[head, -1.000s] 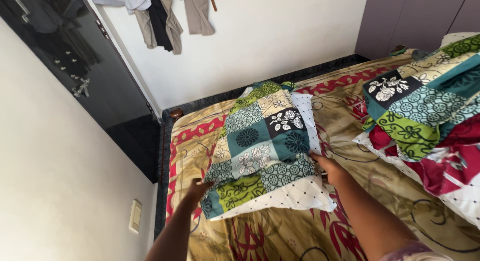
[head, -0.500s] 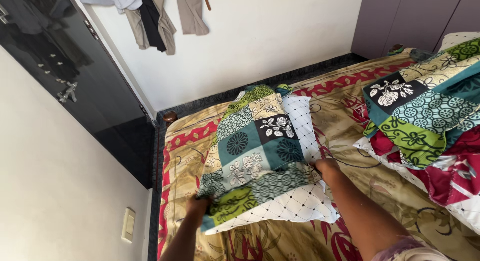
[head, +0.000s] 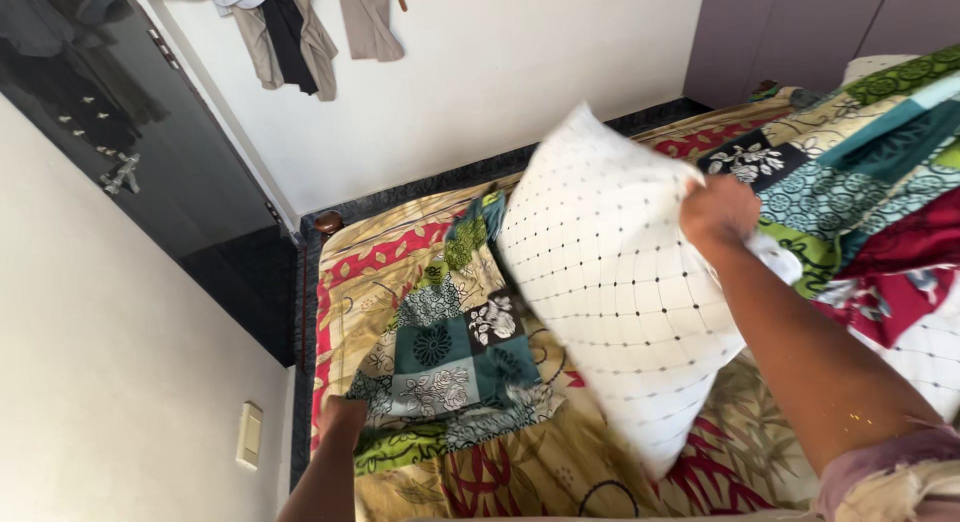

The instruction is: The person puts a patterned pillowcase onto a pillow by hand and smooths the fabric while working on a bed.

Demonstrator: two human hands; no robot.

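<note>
White dotted pillow (head: 620, 282) being lifted off the bed, right hand (head: 718, 210) gripping its top edge, left hand (head: 342, 419) pinning patchwork pillowcase (head: 445, 352) against floral bedsheet (head: 370, 257).

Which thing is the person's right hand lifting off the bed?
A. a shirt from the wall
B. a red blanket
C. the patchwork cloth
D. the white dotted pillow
D: the right hand grips the white dotted pillow raised above the bed, while the patchwork cloth lies flat.

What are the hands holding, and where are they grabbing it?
Right hand grips the white pillow by its upper edge; left hand pins the patchwork cover at its corner.
</note>
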